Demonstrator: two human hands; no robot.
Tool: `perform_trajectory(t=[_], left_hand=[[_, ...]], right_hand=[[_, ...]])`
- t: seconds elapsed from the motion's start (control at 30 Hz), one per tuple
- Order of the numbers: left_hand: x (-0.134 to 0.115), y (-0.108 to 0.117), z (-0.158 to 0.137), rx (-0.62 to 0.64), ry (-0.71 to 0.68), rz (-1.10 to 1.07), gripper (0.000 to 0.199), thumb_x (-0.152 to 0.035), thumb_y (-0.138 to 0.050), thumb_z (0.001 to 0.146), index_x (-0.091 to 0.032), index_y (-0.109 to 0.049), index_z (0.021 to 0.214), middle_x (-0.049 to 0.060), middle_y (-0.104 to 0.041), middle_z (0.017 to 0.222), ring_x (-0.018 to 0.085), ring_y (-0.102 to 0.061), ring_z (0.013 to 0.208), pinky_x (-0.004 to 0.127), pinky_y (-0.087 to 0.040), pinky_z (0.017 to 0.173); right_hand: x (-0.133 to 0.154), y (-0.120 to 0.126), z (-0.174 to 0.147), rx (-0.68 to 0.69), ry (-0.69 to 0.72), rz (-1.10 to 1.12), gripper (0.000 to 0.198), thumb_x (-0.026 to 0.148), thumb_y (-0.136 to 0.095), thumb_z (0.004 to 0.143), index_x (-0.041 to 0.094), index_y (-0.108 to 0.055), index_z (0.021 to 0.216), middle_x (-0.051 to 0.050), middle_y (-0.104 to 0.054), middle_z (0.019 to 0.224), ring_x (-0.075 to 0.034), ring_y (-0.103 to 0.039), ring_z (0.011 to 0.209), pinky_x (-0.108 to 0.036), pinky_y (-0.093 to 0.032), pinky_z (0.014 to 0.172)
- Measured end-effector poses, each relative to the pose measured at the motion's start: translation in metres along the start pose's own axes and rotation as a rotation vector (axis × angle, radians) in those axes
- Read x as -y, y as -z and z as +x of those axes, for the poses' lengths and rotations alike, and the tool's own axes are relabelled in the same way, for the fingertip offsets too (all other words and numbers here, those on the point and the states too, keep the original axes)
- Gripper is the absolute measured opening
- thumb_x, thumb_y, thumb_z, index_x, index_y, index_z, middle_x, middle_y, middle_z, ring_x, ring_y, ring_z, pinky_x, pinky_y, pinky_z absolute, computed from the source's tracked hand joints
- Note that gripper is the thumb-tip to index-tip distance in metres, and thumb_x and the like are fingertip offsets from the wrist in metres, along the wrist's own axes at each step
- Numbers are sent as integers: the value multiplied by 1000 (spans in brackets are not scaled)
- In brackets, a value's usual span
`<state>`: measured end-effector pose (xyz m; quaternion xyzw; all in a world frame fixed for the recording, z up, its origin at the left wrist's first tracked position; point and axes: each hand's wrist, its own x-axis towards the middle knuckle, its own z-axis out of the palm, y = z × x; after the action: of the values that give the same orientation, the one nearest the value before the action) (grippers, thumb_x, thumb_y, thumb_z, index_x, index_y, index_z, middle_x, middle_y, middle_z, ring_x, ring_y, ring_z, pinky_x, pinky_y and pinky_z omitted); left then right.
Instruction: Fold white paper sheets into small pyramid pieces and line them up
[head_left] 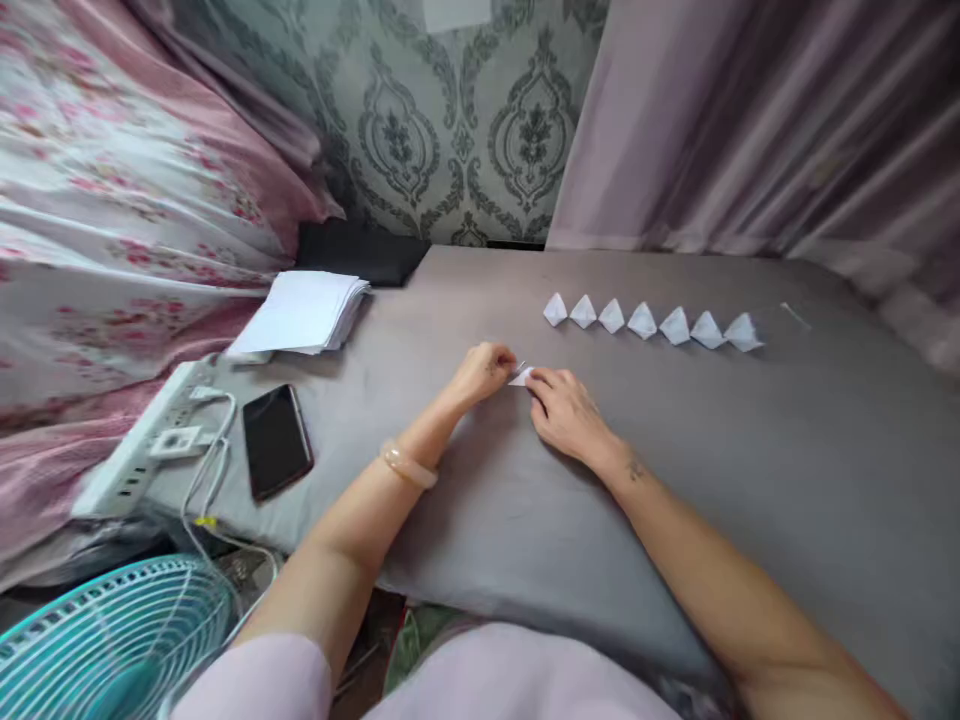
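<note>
Pinch grip noted at the left hand (484, 372): fingertips drawn together at the left end of a small, folded, triangular piece of white paper (520, 378). Fingertips of the right hand (566, 408) lie over its right end; whether they pinch or merely press cannot be determined. The piece sits between both hands, near the middle of a broad, flat surface covered in grey cloth (750, 450).

Risks, as judged: unequal pressure from the two hands could skew a crease; a hard pull on the left could tear the paper or slip it from under the right fingertips. Should the cloth give underneath, folds would come out soft. A careless forward reach on the right could disturb the row of seven pointed, folded white paper shapes (642, 320) set close together beyond that hand.

Edges and room: the near edge runs just before the person's body, under the forearms. Leftward travel is limited by a black, rectangular smartphone (276, 440) and, beyond it, a long white plastic power strip (112, 475). A loose stack of white paper sheets (296, 310) lies farther back. Greatest room for movement is rightward, across the grey cloth.
</note>
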<state>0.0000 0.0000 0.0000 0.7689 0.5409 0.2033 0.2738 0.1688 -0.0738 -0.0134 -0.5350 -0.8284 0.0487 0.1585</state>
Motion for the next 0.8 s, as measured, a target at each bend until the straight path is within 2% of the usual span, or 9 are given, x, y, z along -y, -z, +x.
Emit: perform_trajectory(t=[0.23, 0.47, 0.53, 0.6, 0.67, 0.7, 0.73, 0.77, 0.8], left_hand=[[-7, -16, 24, -33, -18, 61, 20, -27, -66, 81, -13, -74, 93, 9, -73, 86, 17, -62, 76, 26, -47, 72], [-3, -24, 26, -52, -72, 150, 15, -25, -62, 84, -14, -73, 84, 11, -71, 90, 22, -62, 90, 32, -45, 88], [4, -12, 26, -59, -52, 168, 15, -27, -63, 83, -14, -72, 85, 11, -70, 90, 23, -62, 89, 33, -46, 86], [15, 11, 23, -139, 22, 199, 23, -23, -52, 88, -11, -69, 98, 17, -68, 99, 28, -62, 95, 39, -46, 88], [28, 38, 17, -314, 142, 260, 35, -11, -40, 89, -4, -61, 116, 27, -59, 117, 36, -54, 112, 51, -38, 96], [34, 51, 13, -499, 225, 329, 41, -7, -42, 85, -6, -57, 123, 27, -55, 126, 37, -50, 119, 53, -35, 100], [38, 60, 10, -600, 253, 393, 50, -6, -47, 81, -9, -51, 131, 26, -48, 136, 38, -44, 126, 53, -32, 103], [40, 65, 7, -623, 252, 419, 56, -6, -50, 79, -11, -49, 134, 25, -44, 141, 38, -42, 128, 53, -32, 103], [40, 65, 4, -576, 231, 399, 52, -8, -51, 79, -12, -53, 131, 23, -47, 138, 37, -45, 125, 52, -34, 102]], right_hand=[[0, 1, -5, -27, -46, -18, 39, 19, -42, 89, 17, -63, 123, -13, -56, 128, -27, -50, 110, -40, -42, 97], [-1, -1, -5, -38, -46, -14, 40, 18, -41, 90, 18, -62, 124, -13, -55, 127, -26, -50, 109, -40, -41, 97], [-1, -1, -6, -40, -44, -12, 39, 19, -41, 90, 18, -62, 124, -12, -55, 127, -26, -49, 110, -40, -41, 97], [-1, 0, -6, -40, -42, -4, 39, 19, -41, 90, 19, -62, 123, -12, -56, 127, -26, -49, 109, -39, -41, 97], [0, 0, -6, -40, -38, 9, 39, 18, -42, 90, 18, -62, 123, -12, -56, 126, -25, -50, 108, -39, -41, 97], [-1, 0, -6, -42, -37, 15, 39, 18, -42, 90, 18, -62, 123, -12, -57, 126, -25, -50, 108, -40, -41, 97], [-1, 0, -6, -44, -37, 19, 38, 18, -42, 90, 18, -62, 123, -12, -57, 126, -25, -50, 108, -40, -41, 96], [-1, 0, -5, -45, -38, 21, 38, 18, -42, 90, 18, -63, 122, -12, -57, 125, -25, -50, 108, -40, -41, 96], [-1, 0, -4, -45, -39, 21, 38, 18, -42, 90, 19, -63, 121, -13, -58, 125, -25, -50, 108, -40, -42, 95]])
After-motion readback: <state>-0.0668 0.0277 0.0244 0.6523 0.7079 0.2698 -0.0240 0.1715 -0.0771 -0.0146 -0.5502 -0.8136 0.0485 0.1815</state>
